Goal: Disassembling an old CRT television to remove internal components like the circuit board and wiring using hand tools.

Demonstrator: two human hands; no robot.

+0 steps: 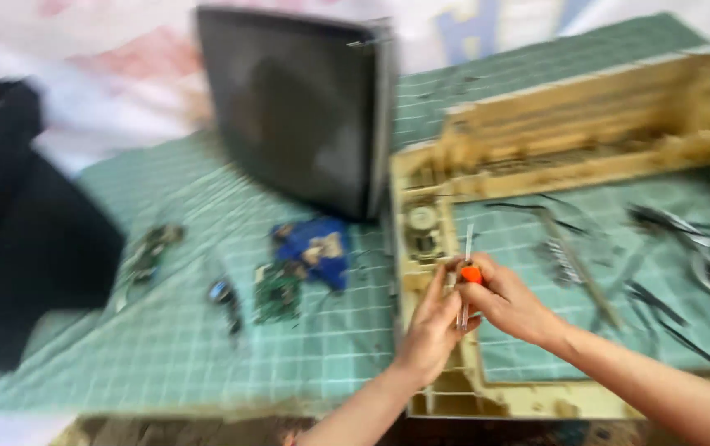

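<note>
Mat (206,330), green and gridded, spread across the whole bench, blurred by camera motion; cloth (16,231), black, heaped at far left over mat's edge; tube (305,107), dark glass screen, tilted upright at centre far, just left of frame; frame (454,396), yellowed plastic shell, lying flat at right, open in the middle so mat shows through; wires (685,239), dark and tangled, strewn inside frame at right, details too smeared to tell; board (318,248), blue, near tube's foot, with smaller green board (276,293) just near of it; small dark parts (152,248) further left on mat, kind not clear.

Left hand (433,326) raised over frame's near left corner, fingers curled, pinched on lower end of screwdriver (466,277); right hand (508,301) just beside, touching left, fingers closed round orange grip of same screwdriver; shaft thin, pale, standing roughly upright between both hands, tip pointing far; both forearms entering from near edge, right one crossing frame's near rail.
</note>
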